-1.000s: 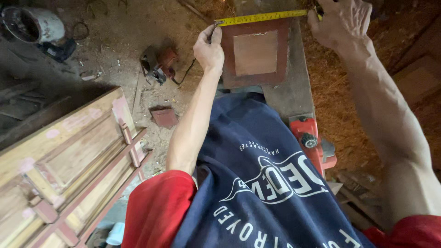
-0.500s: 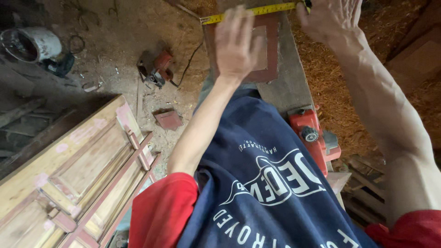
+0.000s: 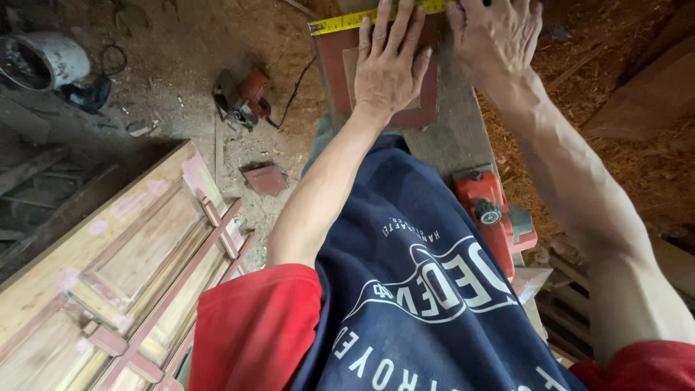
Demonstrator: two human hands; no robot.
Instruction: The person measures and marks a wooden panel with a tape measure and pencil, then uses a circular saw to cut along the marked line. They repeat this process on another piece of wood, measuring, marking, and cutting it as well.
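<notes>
Sawdust and wood chips cover the ground of this workshop, and you stand over a narrow workbench (image 3: 463, 137) that runs away from you. On it lies a reddish-brown wooden panel (image 3: 329, 69), a small frame with a flat middle field. Your left hand (image 3: 389, 65) rests flat on this panel, fingers spread and open, pressing it down, not gripping anything. Your right hand (image 3: 496, 36) is at the far right corner of the panel, fingers bent down onto the yellow tape measure (image 3: 340, 23); I cannot tell if it pinches the tape or only presses it, because the top edge of the view cuts it.

The tape already lies stretched along the far edge of the panel, and its free end passes the left corner. So, as I judge it, the panel is placed and the tape is laid out; the measuring is in hand. I see no pencil and no mark on the wood, so marking or cutting looks not yet done.

A red power planer (image 3: 489, 213) sits on the bench near your body. On the floor to the left lie another red power tool (image 3: 242, 98), a small wooden block (image 3: 264, 179) and some panelled doors (image 3: 123, 275).
</notes>
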